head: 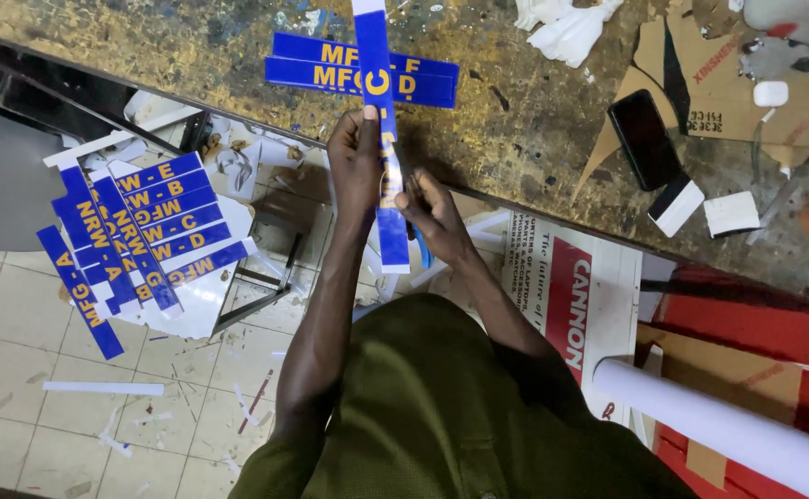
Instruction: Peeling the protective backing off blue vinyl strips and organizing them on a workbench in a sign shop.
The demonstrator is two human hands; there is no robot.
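Head cam: left hand point(356, 157) is pinched tight on a long blue strip point(378, 111), right hand point(434, 217) closed around blue scissors point(420, 245) beside it. 2 more blue strips point(330, 69) lie on the workbench point(145, 55).

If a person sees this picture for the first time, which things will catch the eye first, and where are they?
At the centre, the left hand and the right hand hold a long blue strip with yellow letters, which runs up over two similar strips lying on the worn workbench. At the left, lower down, a fanned pile of blue strips lies on a white board. A black phone lies on the bench at the right.
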